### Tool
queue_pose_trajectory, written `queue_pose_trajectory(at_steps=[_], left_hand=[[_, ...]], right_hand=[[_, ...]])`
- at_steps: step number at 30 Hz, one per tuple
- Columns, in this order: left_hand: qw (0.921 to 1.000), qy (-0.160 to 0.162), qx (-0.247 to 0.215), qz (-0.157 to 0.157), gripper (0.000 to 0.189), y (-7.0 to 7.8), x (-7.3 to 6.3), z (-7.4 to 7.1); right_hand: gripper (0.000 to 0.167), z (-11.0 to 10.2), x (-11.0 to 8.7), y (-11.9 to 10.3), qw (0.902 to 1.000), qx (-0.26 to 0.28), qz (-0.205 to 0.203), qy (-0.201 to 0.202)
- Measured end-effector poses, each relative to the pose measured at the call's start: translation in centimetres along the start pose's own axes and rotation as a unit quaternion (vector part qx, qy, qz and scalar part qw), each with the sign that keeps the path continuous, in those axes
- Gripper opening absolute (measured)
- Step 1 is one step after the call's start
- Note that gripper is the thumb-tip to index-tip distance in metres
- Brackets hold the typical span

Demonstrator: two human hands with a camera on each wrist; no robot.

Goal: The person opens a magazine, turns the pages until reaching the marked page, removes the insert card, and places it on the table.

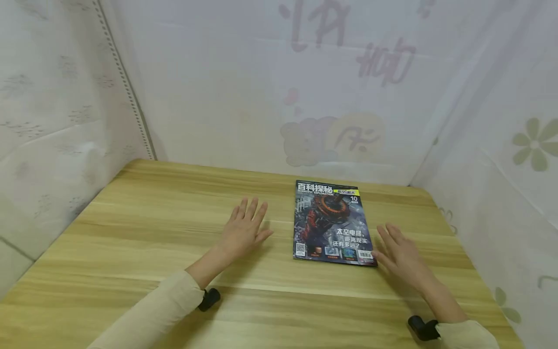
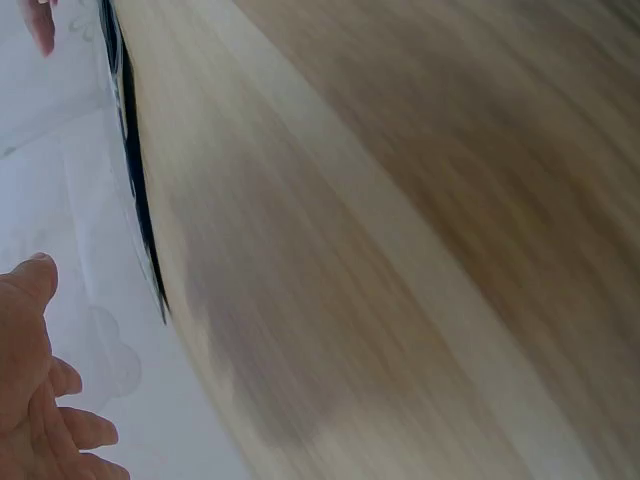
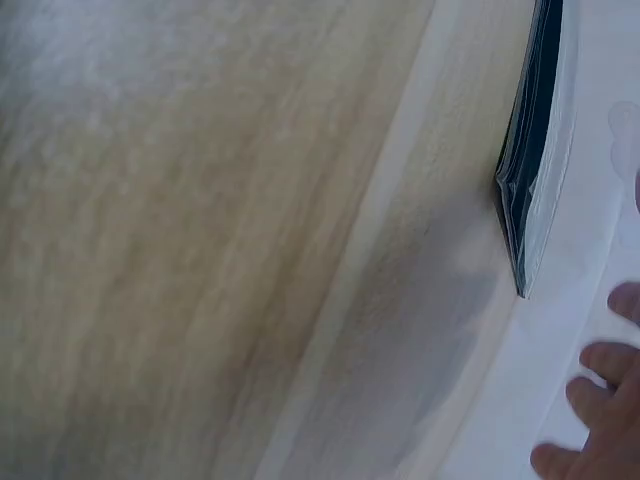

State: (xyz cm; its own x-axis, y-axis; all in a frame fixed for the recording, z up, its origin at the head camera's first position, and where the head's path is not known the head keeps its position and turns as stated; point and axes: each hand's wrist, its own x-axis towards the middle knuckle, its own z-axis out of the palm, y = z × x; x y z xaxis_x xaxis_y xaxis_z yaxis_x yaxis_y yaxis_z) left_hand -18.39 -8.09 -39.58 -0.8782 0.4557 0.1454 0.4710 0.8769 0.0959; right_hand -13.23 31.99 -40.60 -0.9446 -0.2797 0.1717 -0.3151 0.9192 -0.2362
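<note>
One magazine (image 1: 333,223) is seen lying flat and closed on the one table (image 1: 174,218), right of the middle and toward the far edge, with its front cover turned up. On that cover, three small pictures are set in a row along the bottom, between one square code at the left and one barcode at the right; one number, 10, is printed near the top right.

Two hands are shown, one at either side of the magazine. The left hand (image 1: 245,228) is held wide, its four fingers and thumb extended, well apart from the magazine's left edge. The right hand (image 1: 403,257) is likewise held open-palmed with its fingers extended, and its thumb is seen overlapping the magazine's lower right corner; whether contact is made cannot be told.

Two pale sleeves are worn, the left sleeve (image 1: 152,310) and the right sleeve (image 1: 466,334). Two black devices are fastened at the wrists, one at the left (image 1: 209,299) and one at the right (image 1: 423,328). The table is bordered at the back by a pale printed sheet (image 1: 226,97), on which drawn characters are borne.
</note>
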Motion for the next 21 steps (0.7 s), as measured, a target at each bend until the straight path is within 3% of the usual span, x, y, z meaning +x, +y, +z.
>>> queue_pose_trajectory(at_steps=[3, 9, 16, 21], left_hand=[[0.9998, -0.008, -0.017, 0.005, 0.071, 0.5, 0.3, 0.2], [0.9977, -0.022, -0.060, 0.024, 0.071, 2.0, 1.0, 0.5], [0.9926, -0.034, -0.081, 0.084, 0.071, 4.1, 2.0, 1.0], [0.9839, -0.041, -0.123, 0.123, 0.069, 5.4, 2.6, 1.6]], right_hand=[[0.070, 0.3, 0.0, -0.1, 0.9997, 0.000, -0.025, -0.002], [0.075, 1.0, -0.2, -0.2, 0.9988, 0.017, -0.038, -0.025], [0.073, 1.4, -0.2, -0.1, 0.9972, 0.031, -0.062, -0.028], [0.072, 1.5, -0.2, -0.1, 0.9961, 0.037, -0.075, -0.027]])
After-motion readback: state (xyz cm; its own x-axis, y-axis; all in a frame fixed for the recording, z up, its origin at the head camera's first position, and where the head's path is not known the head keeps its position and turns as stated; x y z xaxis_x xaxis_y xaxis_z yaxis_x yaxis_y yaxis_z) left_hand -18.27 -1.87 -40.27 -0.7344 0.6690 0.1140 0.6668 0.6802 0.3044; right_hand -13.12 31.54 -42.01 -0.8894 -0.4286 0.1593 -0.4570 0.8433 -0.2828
